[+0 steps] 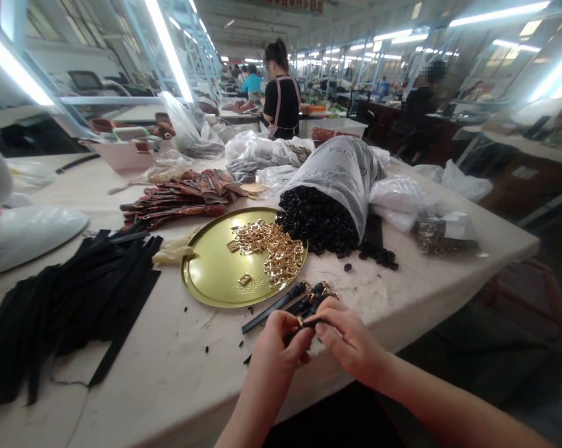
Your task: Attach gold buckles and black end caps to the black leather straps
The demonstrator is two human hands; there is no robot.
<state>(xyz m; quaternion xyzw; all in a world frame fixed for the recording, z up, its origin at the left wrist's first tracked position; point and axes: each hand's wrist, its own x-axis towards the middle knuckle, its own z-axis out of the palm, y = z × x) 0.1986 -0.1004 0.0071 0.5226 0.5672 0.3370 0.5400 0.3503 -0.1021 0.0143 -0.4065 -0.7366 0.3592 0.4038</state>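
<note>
Near the table's front edge, my left hand (pixel 283 342) is closed on a black strap (pixel 315 322) with a small gold buckle (pixel 300 322) on it. The strap's other end is pinched in my right hand (pixel 343 333). Just behind my hands lie several black straps with gold buckles (pixel 309 300). Beyond them, a round gold tray (pixel 210 274) holds a heap of loose gold buckles (pixel 281 252). Black pieces (pixel 318 218) spill from a plastic bag (pixel 339 168) behind the tray's right side.
Long black strips (pixel 66 311) are piled on the table (pixel 168 367) at left. Reddish-brown pieces (pixel 178 196) lie behind the tray. Bagged metal parts (pixel 442 236) are at right, a white machine base (pixel 28 233) at far left. A person in an apron (pixel 283 102) stands farther back.
</note>
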